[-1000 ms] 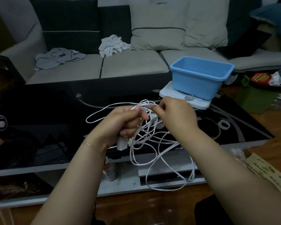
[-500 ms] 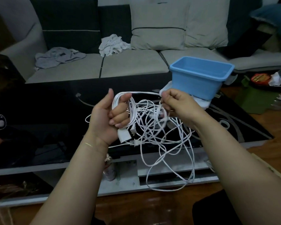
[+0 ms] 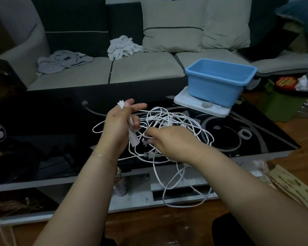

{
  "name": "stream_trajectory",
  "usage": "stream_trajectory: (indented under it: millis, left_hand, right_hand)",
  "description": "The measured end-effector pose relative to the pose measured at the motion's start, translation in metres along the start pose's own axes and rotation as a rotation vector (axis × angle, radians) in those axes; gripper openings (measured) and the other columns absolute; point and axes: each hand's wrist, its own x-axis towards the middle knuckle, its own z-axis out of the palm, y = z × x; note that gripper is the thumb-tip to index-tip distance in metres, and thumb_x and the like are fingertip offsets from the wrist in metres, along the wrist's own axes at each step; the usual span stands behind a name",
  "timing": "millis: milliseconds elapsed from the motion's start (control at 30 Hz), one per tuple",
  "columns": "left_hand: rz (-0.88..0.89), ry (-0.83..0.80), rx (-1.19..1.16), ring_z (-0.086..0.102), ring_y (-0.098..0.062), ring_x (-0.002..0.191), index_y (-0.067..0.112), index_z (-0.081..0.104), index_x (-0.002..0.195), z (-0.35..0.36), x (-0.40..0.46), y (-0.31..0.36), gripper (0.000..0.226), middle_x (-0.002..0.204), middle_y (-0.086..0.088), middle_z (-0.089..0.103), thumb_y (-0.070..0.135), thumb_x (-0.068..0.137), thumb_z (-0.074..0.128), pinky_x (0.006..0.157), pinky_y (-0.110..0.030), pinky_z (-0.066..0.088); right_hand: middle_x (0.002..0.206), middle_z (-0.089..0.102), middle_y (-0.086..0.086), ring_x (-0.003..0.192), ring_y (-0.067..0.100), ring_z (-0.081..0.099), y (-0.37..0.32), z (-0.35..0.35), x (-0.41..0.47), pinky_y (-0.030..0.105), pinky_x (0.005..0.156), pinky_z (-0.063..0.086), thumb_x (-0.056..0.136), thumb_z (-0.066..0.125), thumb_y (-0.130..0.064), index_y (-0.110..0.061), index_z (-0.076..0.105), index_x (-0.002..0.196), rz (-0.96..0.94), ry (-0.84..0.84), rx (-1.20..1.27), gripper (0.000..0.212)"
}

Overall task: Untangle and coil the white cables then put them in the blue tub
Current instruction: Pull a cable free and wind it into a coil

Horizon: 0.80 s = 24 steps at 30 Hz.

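A tangle of white cables [image 3: 176, 119] hangs between my hands over the black glass table [image 3: 60, 121], with long loops drooping past the table's front edge. My left hand [image 3: 119, 126] holds a small bundle of coiled loops; they pass over its forefinger and under the thumb, and a white plug dangles below the palm. My right hand [image 3: 169, 142] reaches into the tangle just right of the left hand, its fingertips curled on a strand near a plug. The blue tub [image 3: 219, 86] stands on a white lid at the table's back right, and I see nothing inside it.
A white ring [image 3: 245, 134] lies on the table right of the cables. Behind the table is a grey sofa [image 3: 140, 71] with cushions and crumpled clothes. A green box [image 3: 281, 105] and printed paper [image 3: 295, 189] are on the floor to the right.
Both hands have dropped toward the table. My right hand left the tangle's upper right and came down to the left, close under my left hand, whose forefinger is now stretched out.
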Motion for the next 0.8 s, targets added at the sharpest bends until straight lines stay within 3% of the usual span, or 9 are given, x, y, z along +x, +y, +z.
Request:
stream_trajectory:
  millis: [133,200,334,400,467,567,667,734,800]
  left_hand:
    - [0.099,-0.026,0.346,0.061,-0.006,0.052,0.007,0.033,0.137,0.008,-0.002,-0.009,0.035,0.089,0.001,0.067,0.018,0.104,0.030,0.051,-0.018,0.047]
    - [0.164,-0.031,0.512,0.063,-0.008,0.055,0.009,0.029,0.139,0.008,0.000,-0.013,0.038,0.086,0.002,0.065,0.019,0.103,0.031,0.057,-0.025,0.051]
    - [0.314,-0.017,0.966,0.065,-0.014,0.065,0.014,0.033,0.136,-0.001,0.001,-0.018,0.037,0.082,0.007,0.063,0.027,0.101,0.033,0.069,-0.036,0.054]
    - [0.305,-0.082,1.082,0.065,-0.015,0.069,0.018,0.041,0.128,-0.005,0.000,-0.016,0.038,0.080,0.006,0.064,0.040,0.099,0.030,0.072,-0.040,0.053]
    - [0.258,-0.202,1.117,0.065,-0.013,0.068,0.021,0.049,0.112,-0.002,-0.004,-0.011,0.052,0.075,0.003,0.065,0.060,0.092,0.021,0.072,-0.041,0.052]
    - [0.211,-0.346,1.205,0.058,-0.017,0.067,0.019,0.050,0.086,0.005,-0.011,-0.009,0.057,0.070,0.001,0.060,0.070,0.083,0.026,0.067,-0.039,0.048]
    - [0.172,-0.497,1.240,0.064,-0.014,0.069,0.018,0.054,0.101,0.008,-0.010,-0.012,0.034,0.077,0.003,0.061,0.051,0.091,0.048,0.069,-0.038,0.051]
    - [0.073,-0.594,1.068,0.069,-0.013,0.065,0.020,0.054,0.110,0.007,-0.010,-0.013,0.022,0.083,0.003,0.065,0.036,0.096,0.047,0.068,-0.034,0.053]
    - [0.019,-0.617,0.879,0.065,-0.013,0.053,0.018,0.057,0.111,0.007,-0.012,-0.012,0.023,0.074,0.000,0.067,0.033,0.099,0.044,0.054,-0.027,0.048]
  right_hand:
    - [0.121,0.048,-0.001,0.117,0.020,0.041,-0.002,0.004,0.001,0.029,0.075,0.030,0.095,0.044,-0.046,-0.024,0.061,0.112,0.017,0.066,-0.001,0.032]
    - [0.120,0.041,-0.003,0.117,0.018,0.037,-0.001,0.003,-0.001,0.029,0.081,0.035,0.092,0.049,-0.049,-0.023,0.065,0.102,0.072,0.077,0.075,0.032]
    - [0.103,0.045,-0.007,0.103,0.010,0.040,0.009,-0.007,-0.004,0.031,0.081,0.040,0.090,0.052,-0.051,-0.028,0.056,0.069,0.143,0.035,0.248,0.031]
    - [0.082,0.051,-0.009,0.082,0.006,0.047,0.015,-0.013,-0.004,0.029,0.072,0.040,0.091,0.054,-0.045,-0.025,0.051,0.062,0.151,0.035,0.446,0.035]
    - [0.065,0.050,-0.006,0.060,0.006,0.045,0.022,-0.018,-0.004,0.029,0.061,0.039,0.094,0.053,-0.039,-0.019,0.051,0.063,0.177,0.022,0.654,0.036]
    - [0.062,0.051,-0.002,0.058,0.010,0.046,0.030,-0.017,-0.002,0.029,0.058,0.038,0.096,0.051,-0.034,-0.012,0.057,0.073,0.197,0.055,0.793,0.033]
    - [0.060,0.057,-0.012,0.057,0.003,0.050,0.033,-0.011,0.002,0.030,0.060,0.042,0.091,0.057,-0.039,-0.022,0.059,0.068,0.203,0.160,0.766,0.029]
    - [0.057,0.055,-0.011,0.057,0.006,0.050,0.036,-0.010,0.003,0.034,0.060,0.043,0.083,0.062,-0.050,-0.022,0.059,0.065,0.271,0.220,0.727,0.033]
    - [0.049,0.044,-0.010,0.050,0.007,0.040,0.040,-0.010,0.004,0.030,0.054,0.036,0.073,0.066,-0.059,-0.021,0.054,0.060,0.346,0.270,0.711,0.042]
